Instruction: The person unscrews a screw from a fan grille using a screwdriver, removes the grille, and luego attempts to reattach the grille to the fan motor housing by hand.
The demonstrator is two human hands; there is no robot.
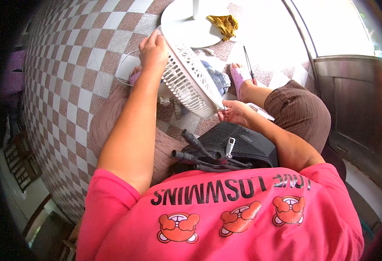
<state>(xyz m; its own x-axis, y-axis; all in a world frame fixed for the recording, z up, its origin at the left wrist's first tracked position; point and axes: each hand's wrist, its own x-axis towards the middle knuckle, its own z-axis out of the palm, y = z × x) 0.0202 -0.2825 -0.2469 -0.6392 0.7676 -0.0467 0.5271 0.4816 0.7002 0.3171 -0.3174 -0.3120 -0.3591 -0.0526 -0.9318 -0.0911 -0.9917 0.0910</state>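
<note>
A white fan head (pixel 191 82) with a slotted plastic grille is tilted up between my knees. My left hand (pixel 153 53) is closed round its upper left rim. At the lower right rim, the fingers of my right hand (pixel 235 112) pinch the grille's edge. Beyond the fan is a round white base (pixel 180 26) with an upright pole. A crumpled yellow-brown cloth (pixel 224 27) lies at the right edge of that base. The grille partly hides a bunched blue-grey cloth (pixel 218 78) on the floor.
In my lap sits a black mesh bag (pixel 247 141) with thick black cables. A white cord (pixel 120 69) loops by my left foot. One thin dark rod (pixel 248 61) lies near my right slipper (pixel 239 78). To the right stands a dark panel (pixel 352 95) beside a bright opening.
</note>
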